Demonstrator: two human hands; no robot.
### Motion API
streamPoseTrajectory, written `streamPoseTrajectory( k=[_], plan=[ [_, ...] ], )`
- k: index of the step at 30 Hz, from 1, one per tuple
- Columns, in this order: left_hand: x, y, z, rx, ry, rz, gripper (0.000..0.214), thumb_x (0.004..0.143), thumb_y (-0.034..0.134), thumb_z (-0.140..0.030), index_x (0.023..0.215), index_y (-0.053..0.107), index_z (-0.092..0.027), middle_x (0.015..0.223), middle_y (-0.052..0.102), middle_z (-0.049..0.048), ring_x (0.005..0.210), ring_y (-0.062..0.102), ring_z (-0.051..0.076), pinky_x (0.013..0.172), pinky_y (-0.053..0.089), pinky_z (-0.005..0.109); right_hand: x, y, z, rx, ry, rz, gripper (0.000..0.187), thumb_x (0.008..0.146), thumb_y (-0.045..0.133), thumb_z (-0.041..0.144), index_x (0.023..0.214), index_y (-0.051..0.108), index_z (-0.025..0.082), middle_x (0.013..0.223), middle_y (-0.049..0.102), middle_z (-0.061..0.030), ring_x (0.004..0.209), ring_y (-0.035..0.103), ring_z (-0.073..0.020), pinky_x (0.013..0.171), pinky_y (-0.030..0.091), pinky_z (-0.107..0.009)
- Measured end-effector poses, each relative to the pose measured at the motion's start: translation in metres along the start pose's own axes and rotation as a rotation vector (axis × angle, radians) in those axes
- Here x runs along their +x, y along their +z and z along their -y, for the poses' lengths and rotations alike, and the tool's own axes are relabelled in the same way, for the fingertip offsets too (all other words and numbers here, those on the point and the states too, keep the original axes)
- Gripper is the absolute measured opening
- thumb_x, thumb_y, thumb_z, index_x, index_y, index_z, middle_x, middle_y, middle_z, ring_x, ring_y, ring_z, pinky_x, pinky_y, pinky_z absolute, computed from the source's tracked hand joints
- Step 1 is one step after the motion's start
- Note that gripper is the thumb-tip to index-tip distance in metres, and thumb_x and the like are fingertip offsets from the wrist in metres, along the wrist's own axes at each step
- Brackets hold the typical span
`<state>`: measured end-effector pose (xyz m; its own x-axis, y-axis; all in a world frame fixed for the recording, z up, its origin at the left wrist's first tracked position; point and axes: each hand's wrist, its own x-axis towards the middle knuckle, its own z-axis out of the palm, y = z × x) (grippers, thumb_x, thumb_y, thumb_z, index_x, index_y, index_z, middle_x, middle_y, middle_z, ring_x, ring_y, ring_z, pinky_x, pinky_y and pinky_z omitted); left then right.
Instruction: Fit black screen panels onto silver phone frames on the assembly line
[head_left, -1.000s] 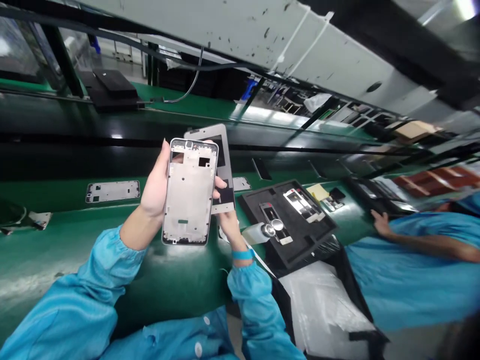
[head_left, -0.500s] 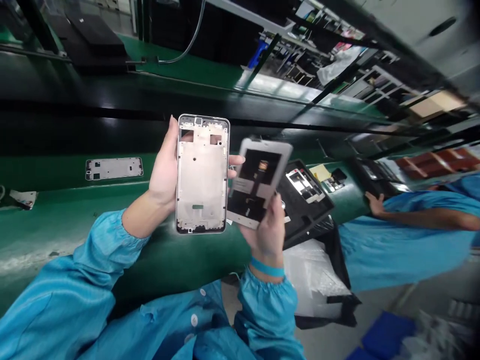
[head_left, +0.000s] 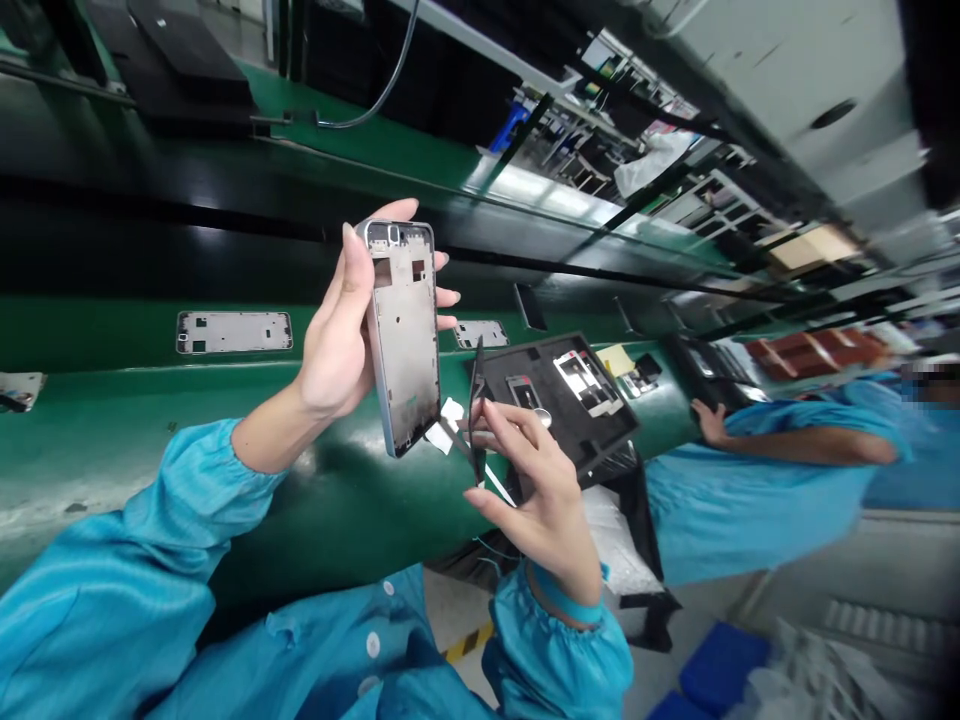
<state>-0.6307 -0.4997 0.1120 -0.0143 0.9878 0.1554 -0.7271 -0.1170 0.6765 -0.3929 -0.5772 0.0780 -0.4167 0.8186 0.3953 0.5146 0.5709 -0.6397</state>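
Note:
My left hand (head_left: 330,350) is wrapped round a silver phone frame (head_left: 409,345), its fingertips showing past the far edge. The frame stands tilted, with its inner side and cut-outs turned partly right. In my right hand (head_left: 544,490), a thin phone screen panel (head_left: 477,420) is pinched between thumb and fingers. The panel is almost edge-on, so its faces barely show. A small gap separates it from the frame. Behind the panel, a white scrap (head_left: 445,428) lies on the green bench.
Another phone frame (head_left: 234,333) lies on the green bench (head_left: 315,520) at left, and a further one (head_left: 482,333) behind my right hand. A black tray (head_left: 607,435) holds screen panels (head_left: 587,382). At right, a co-worker's hand (head_left: 709,422) rests by dark stacked items.
Both the frame and the screen panel have turned; the panel has gone from showing its inner face to edge-on. My right hand has moved slightly right and down. The view has shifted.

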Motion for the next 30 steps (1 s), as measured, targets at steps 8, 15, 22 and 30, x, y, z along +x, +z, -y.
streamPoseTrajectory(
  k=[8,15,22,30],
  plan=[
    [-0.003,-0.006,0.003,0.069,0.08,0.076,0.058,0.105,0.054,-0.072,0.143,0.063,-0.029,0.127,0.077,0.0096,0.11,0.08,0.029,0.096,0.068,0.046,0.005,-0.005,0.004,-0.077,-0.017,0.034,0.067,0.098,0.079,0.053,0.16,0.059,0.039,0.134,0.068,-0.0112,0.115,0.074,-0.0309,0.102,0.067,-0.053],
    [-0.005,-0.012,0.004,0.184,0.071,0.221,0.06,0.09,0.082,-0.066,0.133,0.067,-0.027,0.126,0.075,0.0101,0.112,0.08,0.033,0.086,0.068,0.042,0.019,0.026,0.012,0.117,0.022,-0.104,0.075,0.1,0.074,0.061,0.166,0.051,0.037,0.13,0.067,-0.0117,0.12,0.072,-0.0308,0.097,0.07,-0.05],
    [0.006,-0.026,0.009,0.308,0.206,0.367,0.053,0.088,0.087,-0.059,0.124,0.068,-0.025,0.132,0.07,0.0111,0.104,0.081,0.026,0.09,0.069,0.039,0.04,0.052,0.015,0.206,0.063,-0.203,0.073,0.099,0.076,0.059,0.165,0.053,0.037,0.123,0.063,-0.0098,0.113,0.073,-0.027,0.097,0.07,-0.046],
    [-0.005,-0.016,0.02,0.186,0.151,0.309,0.055,0.101,0.07,-0.063,0.14,0.057,-0.027,0.143,0.07,0.0132,0.115,0.08,0.026,0.097,0.067,0.041,0.052,0.065,-0.002,0.059,-0.018,-0.221,0.067,0.093,0.08,0.064,0.151,0.07,0.032,0.132,0.058,-0.0121,0.118,0.068,-0.0302,0.106,0.064,-0.052]
  ],
)
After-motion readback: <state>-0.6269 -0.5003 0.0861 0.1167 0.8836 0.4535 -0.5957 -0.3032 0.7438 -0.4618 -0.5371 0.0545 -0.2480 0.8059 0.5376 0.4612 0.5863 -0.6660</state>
